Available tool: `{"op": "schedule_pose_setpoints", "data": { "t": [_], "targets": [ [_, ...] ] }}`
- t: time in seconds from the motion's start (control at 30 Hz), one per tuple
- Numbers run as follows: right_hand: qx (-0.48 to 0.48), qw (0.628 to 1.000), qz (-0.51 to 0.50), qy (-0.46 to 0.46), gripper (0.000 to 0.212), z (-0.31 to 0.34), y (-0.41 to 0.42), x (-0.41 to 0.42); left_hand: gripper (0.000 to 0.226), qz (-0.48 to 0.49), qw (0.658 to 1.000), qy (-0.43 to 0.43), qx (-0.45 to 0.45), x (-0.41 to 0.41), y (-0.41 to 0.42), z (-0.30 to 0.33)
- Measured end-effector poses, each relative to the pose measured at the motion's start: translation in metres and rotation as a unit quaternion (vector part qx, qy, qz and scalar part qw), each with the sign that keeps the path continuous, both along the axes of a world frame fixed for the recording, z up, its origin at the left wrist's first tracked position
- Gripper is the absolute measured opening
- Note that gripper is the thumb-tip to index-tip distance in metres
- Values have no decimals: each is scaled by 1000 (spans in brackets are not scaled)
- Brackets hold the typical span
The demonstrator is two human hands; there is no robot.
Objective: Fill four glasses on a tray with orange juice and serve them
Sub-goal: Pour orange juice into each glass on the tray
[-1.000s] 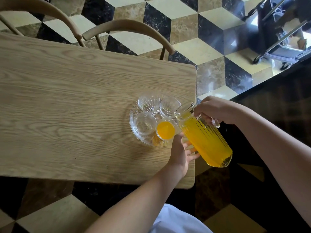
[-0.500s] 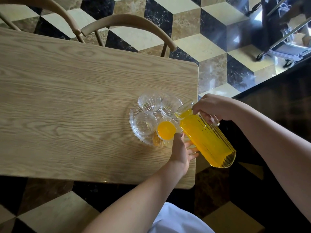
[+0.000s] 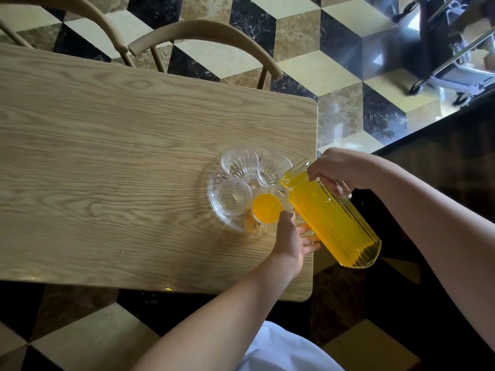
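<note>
1. Surface (image 3: 107, 170): bare wood across the whole left and middle, so we have plenty of room there if the tray needs sliding away from the edge.
2. Tray (image 3: 214, 207): clear glass, sits near the right end of the surface, close to the right and front edges. Four glasses stand on it, packed together.
3. Empty glasses: front-left (image 3: 232, 197), back-left (image 3: 240, 161), back-right (image 3: 273, 170). No juice in any of the three.
4. Full glass (image 3: 266, 208): front-right on the tray, orange to near the rim. We judge one of four done, so we are between pours.
5. Left hand (image 3: 290, 238): fingertips touch the full glass or the tray rim beside it, we cannot tell which. Fingers spread loose, not wrapped on anything; it looks like a steadying touch.
6. Jug (image 3: 332, 220): ribbed glass, nearly full, tilted with the mouth just over the tray's right side by the back-right glass. No stream visible.
7. Right hand (image 3: 340, 170): closed grip on the jug's handle, up near the neck.
8. Next move, we judge: swing the mouth over the back-right glass and tip slowly; a full jug runs fast.
9. Room: the jug's body hangs off the right edge over the floor; a drip there misses the surface. Chairs (image 3: 203, 36) at the far side are well apart from the tray.
</note>
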State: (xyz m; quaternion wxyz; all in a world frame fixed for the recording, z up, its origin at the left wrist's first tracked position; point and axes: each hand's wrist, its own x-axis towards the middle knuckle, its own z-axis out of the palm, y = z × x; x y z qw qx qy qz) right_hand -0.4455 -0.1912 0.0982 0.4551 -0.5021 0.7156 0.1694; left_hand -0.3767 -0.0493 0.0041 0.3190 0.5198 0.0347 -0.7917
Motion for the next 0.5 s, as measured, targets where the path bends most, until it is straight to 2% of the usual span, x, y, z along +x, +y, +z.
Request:
{"op": "schedule_pose_setpoints", "data": {
  "t": [0.5],
  "targets": [
    [8,1000,-4,12,35,-2,-3,1,63,4,1000,14,18,-2,-3,0]
  ]
}}
